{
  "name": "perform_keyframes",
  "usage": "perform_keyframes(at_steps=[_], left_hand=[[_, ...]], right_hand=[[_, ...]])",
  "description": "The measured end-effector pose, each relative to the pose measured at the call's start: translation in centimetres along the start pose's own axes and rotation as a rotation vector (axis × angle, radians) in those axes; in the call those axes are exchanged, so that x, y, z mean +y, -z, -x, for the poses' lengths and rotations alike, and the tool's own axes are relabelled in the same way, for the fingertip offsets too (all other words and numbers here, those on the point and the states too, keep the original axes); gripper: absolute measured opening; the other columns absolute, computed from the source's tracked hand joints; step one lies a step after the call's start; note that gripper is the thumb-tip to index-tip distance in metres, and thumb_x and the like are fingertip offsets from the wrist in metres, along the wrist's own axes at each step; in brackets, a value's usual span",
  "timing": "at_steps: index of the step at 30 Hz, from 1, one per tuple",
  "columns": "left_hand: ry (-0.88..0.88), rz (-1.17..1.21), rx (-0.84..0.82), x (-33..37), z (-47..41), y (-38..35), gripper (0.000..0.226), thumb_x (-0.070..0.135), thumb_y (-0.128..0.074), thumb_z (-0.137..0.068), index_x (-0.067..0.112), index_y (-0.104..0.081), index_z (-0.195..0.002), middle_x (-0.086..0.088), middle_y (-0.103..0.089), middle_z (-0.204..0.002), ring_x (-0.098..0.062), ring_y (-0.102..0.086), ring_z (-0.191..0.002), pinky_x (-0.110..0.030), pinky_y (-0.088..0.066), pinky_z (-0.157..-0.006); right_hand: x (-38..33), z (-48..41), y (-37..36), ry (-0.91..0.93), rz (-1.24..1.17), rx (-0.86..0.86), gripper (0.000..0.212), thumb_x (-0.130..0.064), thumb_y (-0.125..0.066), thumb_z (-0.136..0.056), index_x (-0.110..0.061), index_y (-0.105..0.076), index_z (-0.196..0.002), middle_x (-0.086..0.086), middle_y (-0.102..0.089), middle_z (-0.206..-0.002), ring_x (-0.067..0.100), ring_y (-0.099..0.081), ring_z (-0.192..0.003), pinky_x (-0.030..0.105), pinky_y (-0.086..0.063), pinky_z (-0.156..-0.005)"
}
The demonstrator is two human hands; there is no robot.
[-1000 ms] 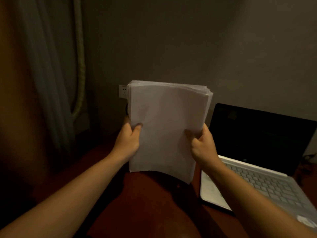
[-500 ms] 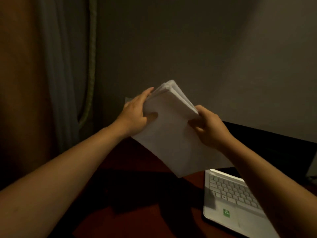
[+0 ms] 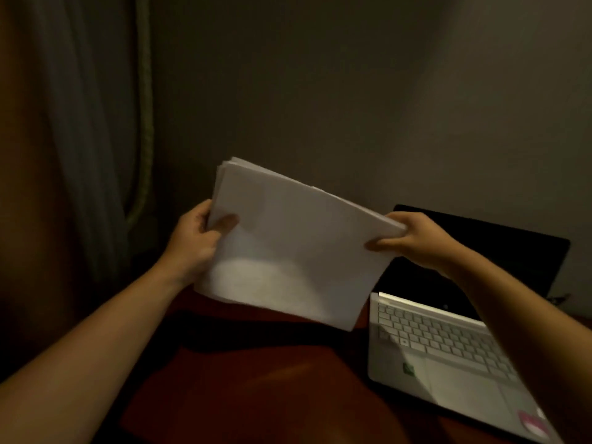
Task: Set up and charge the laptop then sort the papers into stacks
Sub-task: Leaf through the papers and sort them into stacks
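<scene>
A stack of white papers [image 3: 294, 248] hangs in the air above the dark red table [image 3: 256, 389], turned wide side across and tilted down to the right. My left hand [image 3: 195, 241] grips its left edge, thumb on the front sheet. My right hand [image 3: 413, 241] pinches its right edge. An open white laptop [image 3: 448, 357] with a dark screen stands on the table at the right, partly behind my right forearm.
A grey wall rises behind the table. A pale curtain [image 3: 86, 139] with a green cord [image 3: 145, 123] hangs at the left. A pink sticker [image 3: 530, 423] marks the laptop's near right corner.
The stack has turned from upright to lying wide across. My hands have moved apart to its left and right edges. The wall socket seen earlier is now hidden.
</scene>
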State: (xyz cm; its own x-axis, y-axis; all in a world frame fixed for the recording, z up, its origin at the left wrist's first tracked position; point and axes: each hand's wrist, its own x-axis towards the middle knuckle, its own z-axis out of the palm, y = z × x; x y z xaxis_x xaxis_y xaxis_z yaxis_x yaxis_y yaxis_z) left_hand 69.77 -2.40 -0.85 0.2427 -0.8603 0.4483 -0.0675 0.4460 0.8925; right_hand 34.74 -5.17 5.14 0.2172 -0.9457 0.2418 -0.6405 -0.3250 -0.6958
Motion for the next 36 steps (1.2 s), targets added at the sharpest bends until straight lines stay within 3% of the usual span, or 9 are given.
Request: perform_keyframes(at_steps=[3,5,9,13,16,21,28,32,36], left_hand=[[0.026,0.106,0.064,-0.8,0.0,0.0,0.021,0.011,-0.067,-0.093,0.027,-0.066,-0.107,0.008,-0.073,-0.102,-0.005,-0.071,-0.086,-0.017,-0.056,-0.069],[0.058,0.146,0.094,-1.4,-0.2,-0.1,0.023,0.010,-0.067,-0.093,0.024,-0.066,-0.111,0.008,-0.073,-0.103,-0.007,-0.072,-0.088,-0.019,-0.057,-0.070],[0.035,-0.028,0.123,-2.1,-1.3,-0.1,0.025,0.017,-0.067,-0.096,0.022,-0.062,-0.121,0.009,-0.070,-0.106,-0.010,-0.069,-0.096,-0.023,-0.056,-0.077],[0.126,-0.183,0.085,-3.1,-1.1,-0.1,0.032,0.023,-0.059,-0.101,0.034,-0.051,-0.130,0.015,-0.062,-0.108,-0.004,-0.061,-0.098,-0.029,-0.052,-0.082],[0.301,-0.229,0.049,-6.0,1.1,-0.3,0.039,0.022,-0.057,-0.101,0.027,-0.049,-0.139,0.004,-0.062,-0.122,-0.015,-0.061,-0.108,-0.042,-0.053,-0.095],[0.274,-0.245,0.141,-7.5,2.5,-1.6,0.029,0.020,-0.048,-0.106,0.018,-0.053,-0.135,0.003,-0.060,-0.112,-0.016,-0.058,-0.104,-0.033,-0.046,-0.090],[0.267,-0.338,0.141,-8.2,3.9,-2.1,0.027,0.026,-0.042,-0.108,0.015,-0.054,-0.131,0.002,-0.059,-0.114,-0.017,-0.058,-0.106,-0.033,-0.047,-0.091],[0.225,-0.425,0.164,-8.0,3.1,-1.9,0.012,0.023,-0.043,-0.108,0.019,-0.053,-0.114,0.002,-0.058,-0.110,-0.016,-0.056,-0.102,-0.028,-0.042,-0.079],[0.294,-0.439,0.132,-8.2,3.2,-1.6,0.026,0.026,-0.044,-0.107,0.018,-0.053,-0.130,0.004,-0.057,-0.118,-0.015,-0.055,-0.110,-0.032,-0.043,-0.091]], right_hand=[[2.7,0.2,-2.6,-0.115,-0.595,0.056,0.049,-0.012,-0.081,-0.072,-0.010,-0.065,-0.118,0.011,-0.071,-0.112,0.028,-0.069,-0.103,0.041,-0.058,-0.082],[3.6,0.0,-5.7,-0.142,-0.715,0.098,0.057,-0.013,-0.083,-0.070,-0.007,-0.062,-0.122,0.016,-0.069,-0.116,0.033,-0.068,-0.103,0.042,-0.057,-0.080],[2.9,-0.2,-8.2,-0.070,-0.734,0.302,0.039,-0.009,-0.071,-0.087,-0.012,-0.058,-0.123,0.013,-0.069,-0.111,0.027,-0.069,-0.093,0.036,-0.057,-0.069],[2.9,0.3,-9.9,-0.039,-0.682,0.350,0.033,-0.017,-0.065,-0.094,-0.023,-0.054,-0.125,0.006,-0.066,-0.116,0.023,-0.068,-0.101,0.044,-0.059,-0.079],[4.6,1.5,-13.5,-0.120,-0.636,0.323,0.030,-0.015,-0.060,-0.097,-0.028,-0.054,-0.124,0.006,-0.064,-0.120,0.022,-0.065,-0.105,0.046,-0.057,-0.085],[4.3,1.8,-14.9,-0.140,-0.610,0.368,0.025,-0.020,-0.054,-0.100,-0.043,-0.055,-0.108,-0.001,-0.064,-0.114,0.021,-0.064,-0.104,0.053,-0.056,-0.088],[5.1,2.1,-15.0,-0.121,-0.651,0.315,0.032,-0.021,-0.053,-0.101,-0.026,-0.052,-0.132,-0.003,-0.062,-0.118,0.015,-0.062,-0.105,0.034,-0.056,-0.079],[5.4,1.7,-14.8,-0.109,-0.668,0.377,0.020,-0.018,-0.053,-0.101,-0.032,-0.058,-0.114,-0.002,-0.065,-0.113,0.019,-0.064,-0.104,0.042,-0.056,-0.086],[6.1,2.1,-14.7,-0.102,-0.650,0.349,0.027,-0.022,-0.054,-0.101,-0.023,-0.054,-0.128,-0.002,-0.064,-0.117,0.017,-0.064,-0.104,0.039,-0.056,-0.084]])
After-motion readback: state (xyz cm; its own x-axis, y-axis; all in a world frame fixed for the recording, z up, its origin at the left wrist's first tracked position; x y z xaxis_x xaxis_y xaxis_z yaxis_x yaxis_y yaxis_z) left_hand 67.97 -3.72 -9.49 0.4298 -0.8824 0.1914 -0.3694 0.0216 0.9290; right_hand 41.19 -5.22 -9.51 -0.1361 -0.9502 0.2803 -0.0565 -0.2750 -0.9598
